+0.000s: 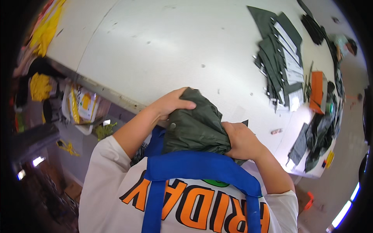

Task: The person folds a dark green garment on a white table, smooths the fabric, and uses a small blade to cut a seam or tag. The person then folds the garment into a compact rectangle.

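Two hands, left [171, 104] and right [243, 140], are gripping one crumpled dark green fabric bundle [196, 126]; one blue-strapped bag [194, 167] is hanging below; one orange flat pouch [318, 92] is lying at the upper right.

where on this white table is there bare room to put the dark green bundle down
The white table is bare between both hands' dark green bundle and the stack of dark flat pieces. The right end is crowded: that stack, an orange item and dark scraps.
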`<action>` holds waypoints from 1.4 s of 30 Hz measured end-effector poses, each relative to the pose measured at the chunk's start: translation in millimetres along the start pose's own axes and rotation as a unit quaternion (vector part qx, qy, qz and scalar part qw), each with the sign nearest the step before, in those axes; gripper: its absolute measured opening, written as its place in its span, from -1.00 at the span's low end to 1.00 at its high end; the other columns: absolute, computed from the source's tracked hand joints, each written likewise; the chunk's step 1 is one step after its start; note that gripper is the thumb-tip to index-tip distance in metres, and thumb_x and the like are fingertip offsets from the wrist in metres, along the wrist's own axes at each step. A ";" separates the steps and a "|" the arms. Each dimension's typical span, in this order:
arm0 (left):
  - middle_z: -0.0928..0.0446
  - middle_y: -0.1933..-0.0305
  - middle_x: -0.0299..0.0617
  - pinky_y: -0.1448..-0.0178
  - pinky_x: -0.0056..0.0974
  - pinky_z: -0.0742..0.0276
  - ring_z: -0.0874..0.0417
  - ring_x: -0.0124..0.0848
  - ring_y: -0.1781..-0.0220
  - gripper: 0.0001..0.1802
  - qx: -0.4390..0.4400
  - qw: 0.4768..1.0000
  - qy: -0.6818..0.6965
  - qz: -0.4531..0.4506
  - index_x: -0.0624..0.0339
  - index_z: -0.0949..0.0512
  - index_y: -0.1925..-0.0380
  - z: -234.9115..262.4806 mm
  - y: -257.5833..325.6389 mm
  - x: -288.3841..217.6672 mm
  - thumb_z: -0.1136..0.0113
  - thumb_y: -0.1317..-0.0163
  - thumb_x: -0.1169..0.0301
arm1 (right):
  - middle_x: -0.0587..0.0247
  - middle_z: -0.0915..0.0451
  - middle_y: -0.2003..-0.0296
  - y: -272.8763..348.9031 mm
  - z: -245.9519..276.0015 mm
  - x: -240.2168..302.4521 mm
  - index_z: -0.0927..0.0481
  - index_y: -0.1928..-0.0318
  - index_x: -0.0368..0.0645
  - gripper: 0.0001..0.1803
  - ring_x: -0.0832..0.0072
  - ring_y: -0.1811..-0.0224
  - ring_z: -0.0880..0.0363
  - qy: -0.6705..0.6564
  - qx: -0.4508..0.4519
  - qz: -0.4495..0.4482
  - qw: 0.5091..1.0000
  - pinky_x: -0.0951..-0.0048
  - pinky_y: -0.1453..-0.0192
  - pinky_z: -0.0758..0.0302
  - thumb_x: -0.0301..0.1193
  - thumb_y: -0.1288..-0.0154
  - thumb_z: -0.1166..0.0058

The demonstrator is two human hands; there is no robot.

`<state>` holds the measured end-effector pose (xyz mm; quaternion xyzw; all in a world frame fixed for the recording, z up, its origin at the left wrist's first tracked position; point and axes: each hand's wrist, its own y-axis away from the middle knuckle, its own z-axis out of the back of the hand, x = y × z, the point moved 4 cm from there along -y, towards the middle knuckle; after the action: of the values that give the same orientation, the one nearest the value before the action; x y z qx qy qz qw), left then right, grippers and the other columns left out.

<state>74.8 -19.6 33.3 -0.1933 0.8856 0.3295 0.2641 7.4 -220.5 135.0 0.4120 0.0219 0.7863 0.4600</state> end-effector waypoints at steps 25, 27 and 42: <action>-0.21 0.55 -0.38 0.53 -0.35 -0.27 -0.30 -0.51 0.57 -0.64 -0.152 0.956 -0.247 -0.036 0.05 -0.23 0.58 -17.2 -244.3 -28.4 -0.28 -0.16 0.42 | -0.09 -0.60 0.33 156.0 -51.6 -137.3 -0.53 0.23 -0.36 -0.54 0.05 0.23 -0.60 -0.290 -0.373 -0.358 0.805 0.28 0.07 -0.51 -0.52 0.30 -0.28; -0.36 0.38 -0.34 0.22 -0.32 -0.45 -0.44 -0.46 0.32 -0.79 -0.174 0.975 -0.138 0.017 0.08 -0.33 0.46 8.0 -172.6 8.7 -0.21 -0.17 0.49 | 0.00 -0.64 0.33 156.5 -54.3 -143.0 -0.54 0.20 -0.42 -0.54 0.42 0.25 -0.60 -0.380 -0.394 -0.360 0.756 0.40 0.05 -0.49 -0.59 0.27 -0.24; -0.52 0.21 -0.06 0.34 -0.25 -0.50 -0.58 -0.27 0.30 -0.29 -0.362 0.856 -0.369 0.016 0.29 -0.25 -0.11 10.5 -31.6 78.3 -0.41 0.03 0.41 | 0.03 -0.67 0.28 79.0 -62.9 -143.1 -0.56 0.15 -0.45 -0.55 0.41 0.25 -0.60 -0.396 -0.360 -0.331 0.777 0.42 0.05 -0.48 -0.48 0.10 -0.30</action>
<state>33.1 -47.9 -35.3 -0.1257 0.5442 0.6781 0.4777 -56.3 -350.4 36.3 0.4589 -0.3114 0.3039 0.7746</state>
